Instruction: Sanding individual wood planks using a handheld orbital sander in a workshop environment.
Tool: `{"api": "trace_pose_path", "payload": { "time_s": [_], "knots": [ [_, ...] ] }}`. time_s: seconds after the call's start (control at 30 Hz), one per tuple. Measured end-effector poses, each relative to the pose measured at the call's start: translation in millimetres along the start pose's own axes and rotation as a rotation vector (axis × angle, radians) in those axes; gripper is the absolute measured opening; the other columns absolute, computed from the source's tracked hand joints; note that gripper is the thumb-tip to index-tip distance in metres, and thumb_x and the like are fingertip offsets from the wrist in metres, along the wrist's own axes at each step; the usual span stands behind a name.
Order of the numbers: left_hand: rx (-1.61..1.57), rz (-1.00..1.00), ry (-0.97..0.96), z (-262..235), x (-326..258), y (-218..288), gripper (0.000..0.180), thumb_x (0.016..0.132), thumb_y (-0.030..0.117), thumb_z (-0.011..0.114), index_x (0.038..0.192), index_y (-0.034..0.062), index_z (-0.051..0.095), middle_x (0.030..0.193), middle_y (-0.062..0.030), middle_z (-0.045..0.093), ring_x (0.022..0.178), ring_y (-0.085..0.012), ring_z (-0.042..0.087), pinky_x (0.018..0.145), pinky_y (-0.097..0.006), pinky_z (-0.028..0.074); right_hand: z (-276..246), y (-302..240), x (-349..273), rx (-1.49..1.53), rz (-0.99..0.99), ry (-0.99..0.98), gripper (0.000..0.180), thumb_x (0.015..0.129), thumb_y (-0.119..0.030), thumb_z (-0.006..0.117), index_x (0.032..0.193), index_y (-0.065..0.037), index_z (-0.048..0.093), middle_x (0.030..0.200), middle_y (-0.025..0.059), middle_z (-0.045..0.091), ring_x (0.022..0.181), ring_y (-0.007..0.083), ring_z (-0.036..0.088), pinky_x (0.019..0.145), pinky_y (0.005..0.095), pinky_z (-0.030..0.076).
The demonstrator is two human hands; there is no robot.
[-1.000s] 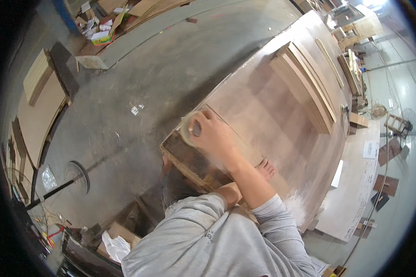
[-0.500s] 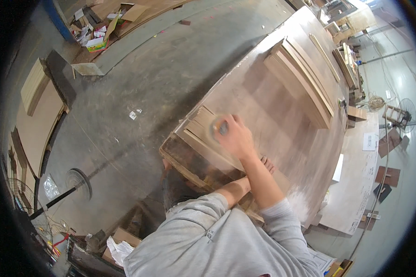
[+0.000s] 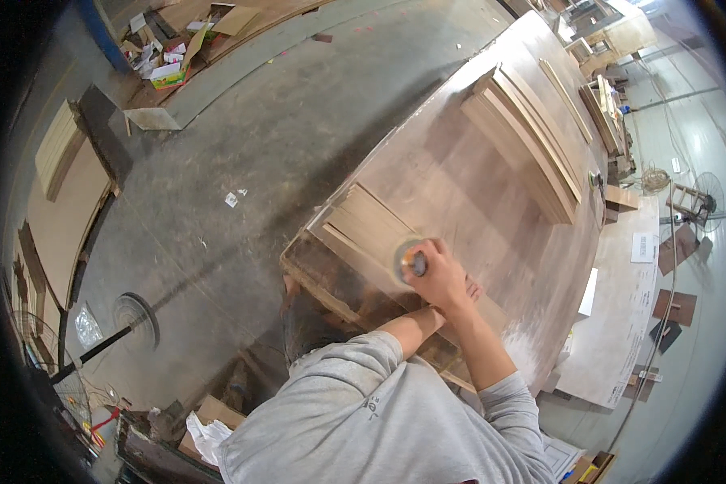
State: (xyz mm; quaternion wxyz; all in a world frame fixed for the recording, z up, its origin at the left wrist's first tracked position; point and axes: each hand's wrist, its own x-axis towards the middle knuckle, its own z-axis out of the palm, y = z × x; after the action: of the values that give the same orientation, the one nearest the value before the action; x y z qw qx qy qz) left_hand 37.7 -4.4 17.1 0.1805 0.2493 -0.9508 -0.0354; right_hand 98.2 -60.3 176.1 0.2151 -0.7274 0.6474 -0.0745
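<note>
Sanding disc (image 3: 409,260), blurred, lies flat under right hand (image 3: 440,278).

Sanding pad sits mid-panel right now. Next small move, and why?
Probably slide the right hand and its round sanding pad back toward the panel's near-left end. The pad lies on the small wood panel close to its inner edge, so most of the panel lies to its left. The left hand is mostly hidden behind the right, apparently bracing on the workbench.
</note>
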Motion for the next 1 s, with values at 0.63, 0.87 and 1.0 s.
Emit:
{"api": "trace_pose_path", "payload": {
  "time_s": [0.63,0.87,1.0],
  "knots": [
    [-0.067,0.039,0.015,3,4,-9,0.081,0.091,0.040,0.062,0.153,-0.0070,0.039,0.132,-0.0239,0.054,0.130,-0.0381,0.045,0.117,-0.055,0.028,-9,27,4,0.000,0.291,0.127,0.033,0.086,-0.037,0.075,0.113,-0.020,0.068,0.128,0.0146,0.064,0.104,0.0409,0.070,0.088,0.0502,0.056],
    [-0.093,0.081,-0.028,-21,-9,-15,0.078,0.092,0.038,0.057,0.153,-0.0080,0.039,0.130,-0.0247,0.055,0.129,-0.0383,0.046,0.116,-0.054,0.029,-6,-61,79,0.052,0.057,0.042,0.041,0.089,-0.035,0.069,0.126,-0.018,0.063,0.128,0.0150,0.065,0.106,0.0413,0.068,0.089,0.0493,0.057],
    [-0.104,0.101,0.000,-36,-1,-22,0.076,0.093,0.037,0.055,0.152,-0.0086,0.039,0.129,-0.0252,0.055,0.129,-0.0384,0.046,0.116,-0.053,0.030,15,-82,126,0.060,-0.071,0.125,0.040,0.088,-0.036,0.073,0.122,-0.017,0.065,0.121,0.0163,0.066,0.092,0.0412,0.072,0.080,0.0503,0.059]
  ]
}}
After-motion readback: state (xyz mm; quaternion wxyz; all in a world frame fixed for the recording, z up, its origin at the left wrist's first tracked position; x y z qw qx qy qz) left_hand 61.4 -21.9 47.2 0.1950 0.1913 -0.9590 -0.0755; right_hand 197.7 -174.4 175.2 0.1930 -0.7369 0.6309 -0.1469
